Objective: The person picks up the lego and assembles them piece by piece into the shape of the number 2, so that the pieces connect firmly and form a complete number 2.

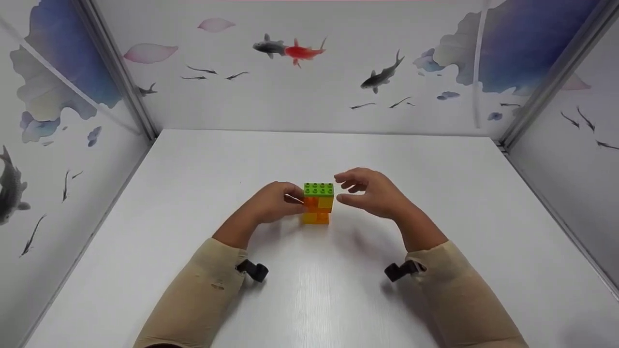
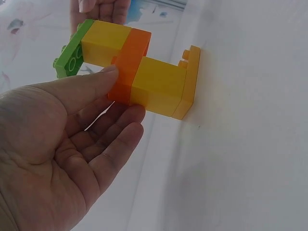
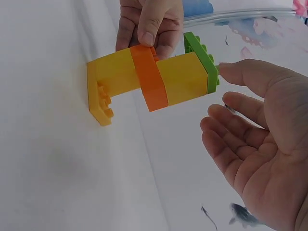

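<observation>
A small tower of toy building blocks stands upright on the white table. Its top is a green block point(image 1: 318, 189) with studs facing up; below come an upper yellow block point(image 3: 185, 79), an orange block point(image 2: 129, 70), a lower yellow block point(image 2: 158, 86) and a light-orange base point(image 3: 98, 98). From the left, my left hand point(image 1: 279, 203) pinches the orange block at its end, thumb on one side and fingers on the other. On the tower's right, my right hand point(image 1: 375, 193) is held apart, fingers loosely bent and holding nothing, its thumb close to the green block.
The white table point(image 1: 309, 299) spreads around the tower. A back wall point(image 1: 309, 96) and side walls with painted fish enclose it. Each sleeve carries a black wrist mount, one on the left point(image 1: 254, 270) and one on the right point(image 1: 402, 270).
</observation>
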Tool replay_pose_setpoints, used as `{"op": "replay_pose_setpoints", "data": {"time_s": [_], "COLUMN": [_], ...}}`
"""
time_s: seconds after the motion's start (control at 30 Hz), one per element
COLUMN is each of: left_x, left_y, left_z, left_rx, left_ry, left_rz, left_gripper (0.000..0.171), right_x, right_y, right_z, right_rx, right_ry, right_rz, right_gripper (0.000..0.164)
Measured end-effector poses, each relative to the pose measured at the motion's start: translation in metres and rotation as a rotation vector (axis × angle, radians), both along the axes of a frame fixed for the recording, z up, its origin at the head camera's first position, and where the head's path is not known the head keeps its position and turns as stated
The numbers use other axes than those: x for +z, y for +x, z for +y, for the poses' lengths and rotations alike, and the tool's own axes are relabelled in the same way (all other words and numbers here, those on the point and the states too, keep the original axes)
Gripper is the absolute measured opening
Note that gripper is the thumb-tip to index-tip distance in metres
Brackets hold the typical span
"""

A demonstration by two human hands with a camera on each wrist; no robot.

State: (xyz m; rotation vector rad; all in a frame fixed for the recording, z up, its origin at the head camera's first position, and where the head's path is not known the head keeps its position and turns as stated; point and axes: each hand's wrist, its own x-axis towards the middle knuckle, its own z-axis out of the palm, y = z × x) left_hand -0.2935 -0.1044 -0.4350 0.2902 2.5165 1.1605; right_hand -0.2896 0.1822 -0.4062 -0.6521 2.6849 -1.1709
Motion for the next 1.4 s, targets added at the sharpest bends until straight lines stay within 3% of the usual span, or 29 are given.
{"op": "replay_pose_setpoints", "data": {"time_s": [0.2, 0.5, 1.0, 1.2, 1.4], "left_x": [0.0, 0.0, -0.008, -0.008, -0.006], "left_y": [0.001, 0.002, -0.003, -0.007, -0.014], "left_z": [0.001, 0.001, 0.007, 0.013, 0.021], "left_rx": [0.003, -0.013, 0.005, 0.075, 0.153], "left_ry": [-0.004, 0.017, 0.04, 0.098, 0.116], "left_rz": [0.005, 0.019, 0.089, 0.081, 0.027], "left_gripper": [0.028, 0.029, 0.038, 0.038, 0.034], "right_x": [-0.009, -0.032, -0.039, -0.037, -0.036], "right_y": [-0.002, -0.005, -0.009, -0.014, -0.022], "right_z": [0.005, -0.009, -0.009, -0.013, -0.017], "right_rx": [-0.027, 0.001, -0.147, -0.251, -0.341], "right_ry": [0.003, -0.03, -0.076, -0.144, -0.189], "right_rz": [-0.065, -0.155, -0.229, -0.259, -0.308], "right_gripper": [0.049, 0.047, 0.038, 0.038, 0.042]}}
